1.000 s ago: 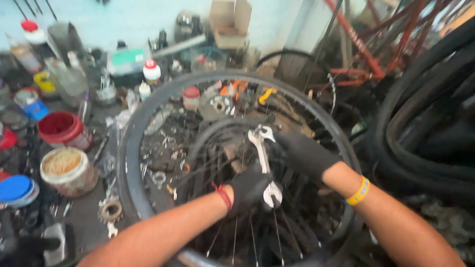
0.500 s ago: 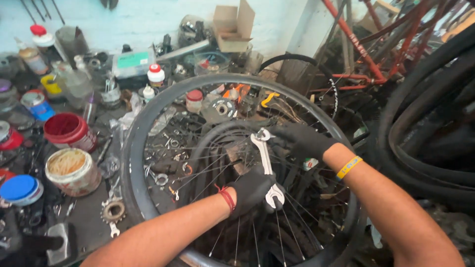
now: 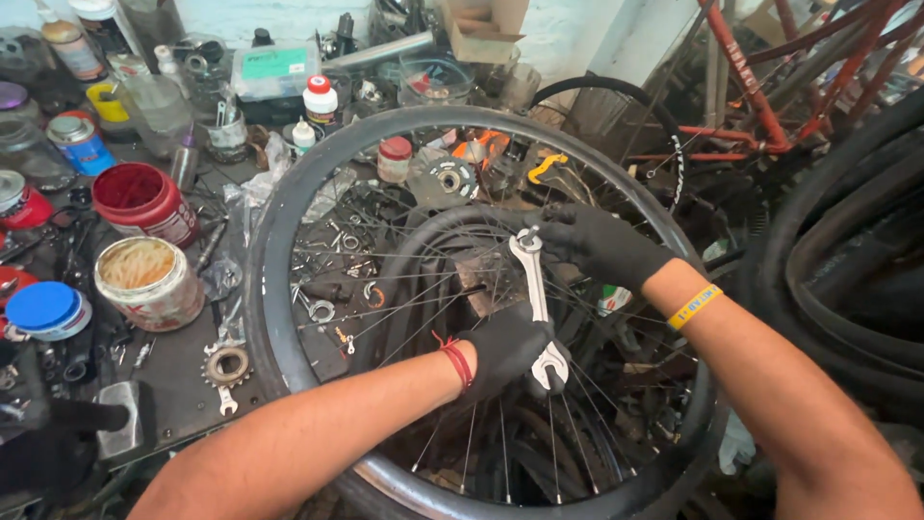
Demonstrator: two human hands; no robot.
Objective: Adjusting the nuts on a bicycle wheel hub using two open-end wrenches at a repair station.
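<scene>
While my left hand [image 3: 505,349], in a black work glove with a red cord at the wrist, is closed around the lower end of the flat silver double-ended wrench [image 3: 535,306], the upper jaw of that wrench sits on the axle at the hub of the spoked bicycle wheel with its black tyre [image 3: 269,241]. Head view, the only one: compared with a second ago the wrench reads steeper and lower in the wheel; the camera has also dropped and closed in, so I cannot tell how much of that is real swing. My right hand [image 3: 602,246], also black-gloved, yellow band on the wrist, is curled shut over the far side of the hub, fingertips at the wrench head; what it grips beneath is hidden. It has not left that spot across the three frames. Judgement: one hand braces, the other turns, and the nut at the axle is being worked in small arcs, not yet free. The wheel lies flat over the cluttered dark bench [image 3: 173,371]. To its left stand a red plastic tub [image 3: 144,200], an open tin of pale grease [image 3: 149,279] and a blue lid [image 3: 43,306]; a small steel sprocket [image 3: 228,366] lies near the rim.
</scene>
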